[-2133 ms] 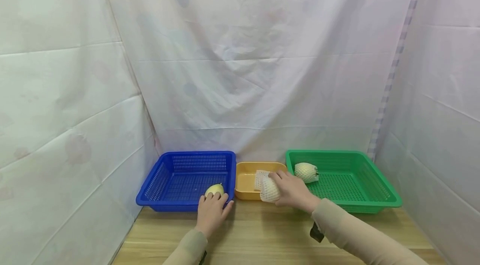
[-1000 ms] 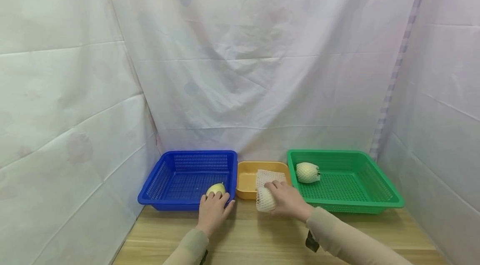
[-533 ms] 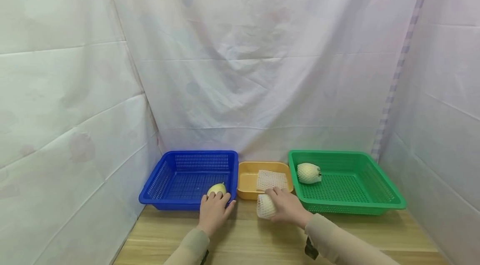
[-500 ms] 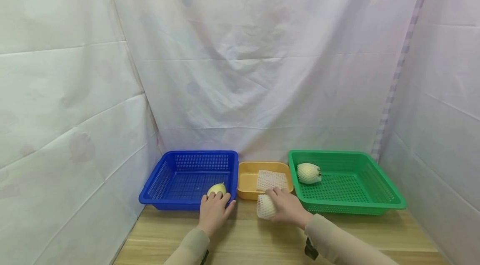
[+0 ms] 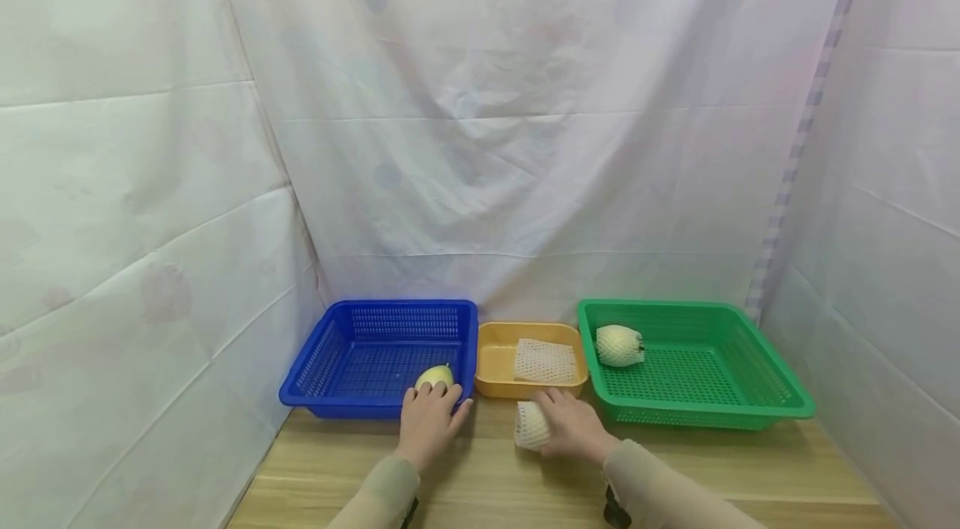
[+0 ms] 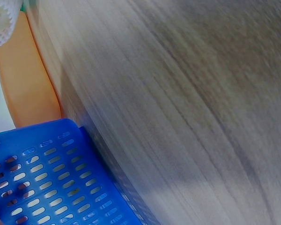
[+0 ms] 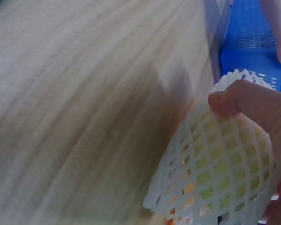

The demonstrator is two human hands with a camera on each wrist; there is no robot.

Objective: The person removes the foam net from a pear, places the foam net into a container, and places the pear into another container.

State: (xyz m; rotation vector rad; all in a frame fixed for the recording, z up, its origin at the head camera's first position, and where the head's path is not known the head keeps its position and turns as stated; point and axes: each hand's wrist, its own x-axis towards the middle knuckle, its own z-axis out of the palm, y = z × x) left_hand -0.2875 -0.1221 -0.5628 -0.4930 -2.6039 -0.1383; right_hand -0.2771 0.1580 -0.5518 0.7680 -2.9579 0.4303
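Note:
In the head view my left hand (image 5: 429, 421) reaches over the front rim of the blue basket (image 5: 303, 391), its fingers on a yellow-green pear (image 5: 435, 376) inside. The fingers hide the pear's near side. My right hand (image 5: 573, 426) grips another pear in a white foam net sleeve (image 5: 532, 426), close over the table in front of the orange tray (image 5: 491, 389). From the right wrist, my thumb (image 7: 253, 101) presses on the net around the pear (image 7: 220, 173), and the sleeve extends past the fruit at the lower end. An unfilled foam net (image 5: 543, 361) lies flat in the tray.
At the right stands a green basket (image 5: 750, 412) with a net-wrapped pear (image 5: 619, 345) near its left wall. The orange tray sits between both baskets. White cloth (image 5: 487, 179) hangs behind and on both sides of the wooden table (image 5: 495, 483).
My right hand has brought the net-wrapped pear from over the orange tray toward me, down to the table in front of it. The left hand stays on its pear.

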